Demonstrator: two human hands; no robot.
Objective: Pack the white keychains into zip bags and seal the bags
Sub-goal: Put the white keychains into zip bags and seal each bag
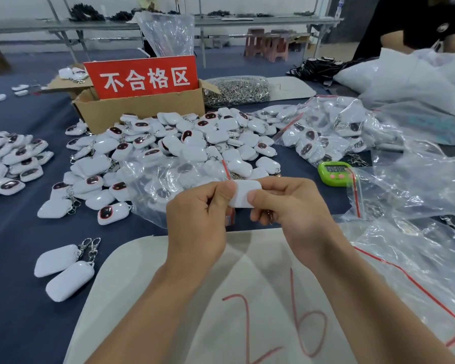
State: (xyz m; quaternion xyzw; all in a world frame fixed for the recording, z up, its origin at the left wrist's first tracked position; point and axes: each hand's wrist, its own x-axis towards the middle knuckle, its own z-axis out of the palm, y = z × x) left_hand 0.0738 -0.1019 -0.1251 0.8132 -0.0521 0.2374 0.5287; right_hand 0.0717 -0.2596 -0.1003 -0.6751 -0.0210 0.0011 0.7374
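The largest thing I see from my remote seat is the blue-clothed table (16,245). A white mat (247,271) marked 26 lies right under my wrists, and I take it to be the working spot. Beyond the grip, the loose heap of keychains (195,137) spreads in front of a cardboard box (142,111) with a red sign. I judge the heap sits that close so each piece can be drawn straight towards the hands.

To the right of the grip lie the empty bags (418,258), and farther out on that side the filled bags (326,127). The zip bag (153,179) in use lies just beyond and to the left of the left hand (197,219), with its red seal strip running up past the thumb. I cannot tell whether that hand also pinches the bag's mouth. A green timer (335,173) sits beyond the right hand (292,206).

Both hands grasp one white keychain (244,194). The left thumb and forefinger pinch its left end, and the right thumb presses its right end with the fingers curled beneath. It is held level between the two hands, close beside the bag's seal edge, which I judge is to line it up with the mouth. Its metal clasp (269,213) peeks out below the right fingers.
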